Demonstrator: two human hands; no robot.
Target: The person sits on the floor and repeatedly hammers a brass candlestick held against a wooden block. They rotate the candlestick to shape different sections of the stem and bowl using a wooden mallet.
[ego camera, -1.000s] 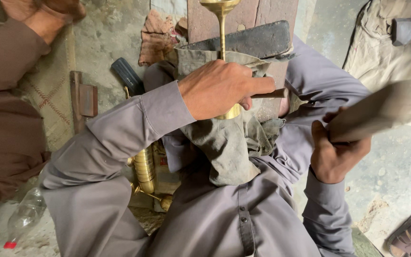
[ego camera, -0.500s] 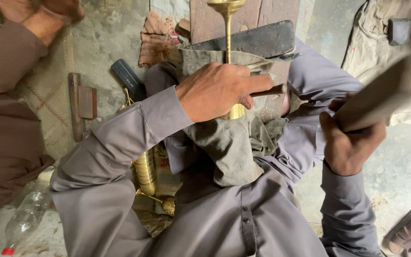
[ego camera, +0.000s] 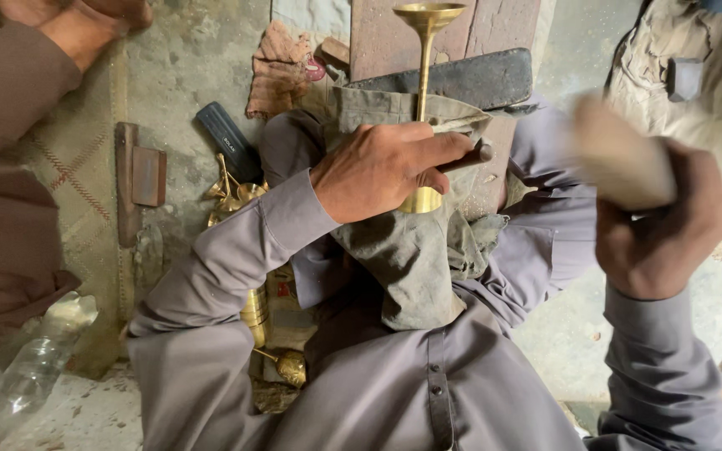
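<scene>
Dusty concrete floor underfoot, left grip grasping brass stem, right grip clenching wooden mallet.

Brass work on the lap

Left hand grips a dark punch against a flared brass stem; right hand at three o'clock holds a blurred wooden mallet.

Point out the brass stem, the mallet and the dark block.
brass stem [ego camera: 424, 75], head view, mid shaft.
mallet [ego camera: 620, 163], head view, blurred pale head.
dark block [ego camera: 470, 79], head view, top face.

left hand: fingers curled shut, knuckles up | right hand: fisted, raised, blurred
</scene>
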